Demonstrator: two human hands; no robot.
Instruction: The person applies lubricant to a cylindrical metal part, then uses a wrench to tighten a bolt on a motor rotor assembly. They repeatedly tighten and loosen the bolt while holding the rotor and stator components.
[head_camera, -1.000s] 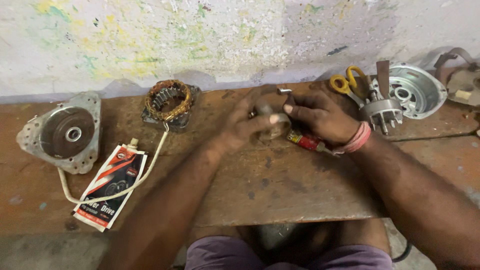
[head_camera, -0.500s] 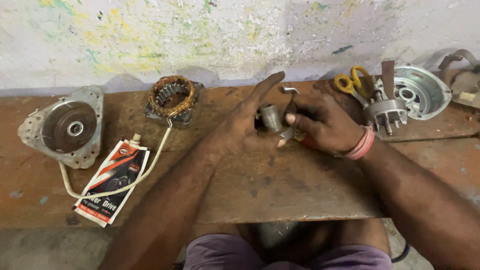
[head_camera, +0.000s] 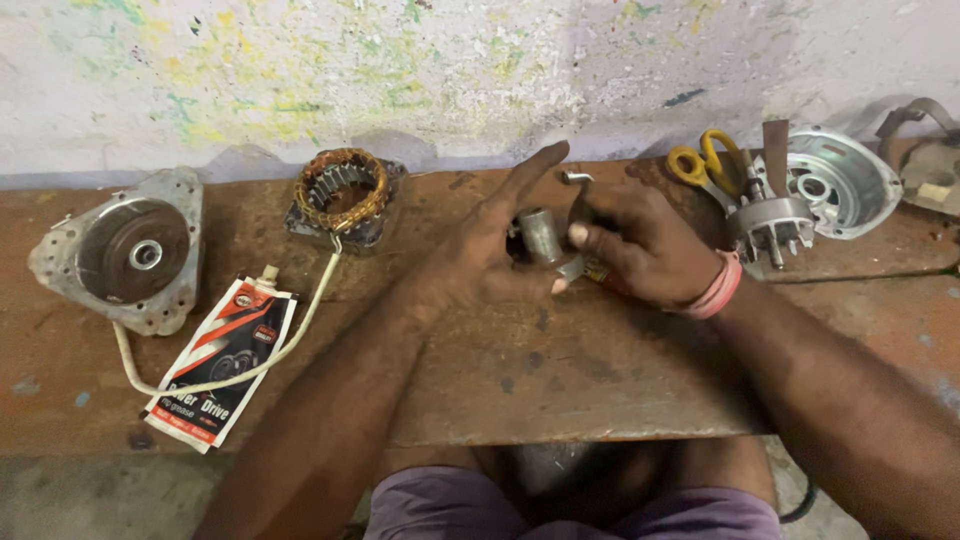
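A small grey metal cylinder (head_camera: 541, 236), like a socket or bushing, sits between both hands above the rusty bench top (head_camera: 560, 360). My right hand (head_camera: 640, 243) pinches it from the right with thumb and fingers; a pink band is on that wrist. My left hand (head_camera: 490, 250) cups it from the left, fingers spread, index pointing up, thumb under the part. A bent metal rod tip (head_camera: 577, 178) shows just above the right hand, and something red-handled peeks out beneath the same hand.
On the left lie a round motor end cover (head_camera: 125, 250), a copper-wound stator (head_camera: 342, 190) with a white cable, and a red, black and white grease tube (head_camera: 222, 355). At the right are yellow-handled scissors (head_camera: 712, 162), a rotor part (head_camera: 775, 220) and an aluminium housing (head_camera: 850, 180).
My left hand has opened from a closed grip around the part to spread fingers. The cylinder is now exposed and held by the right fingertips.
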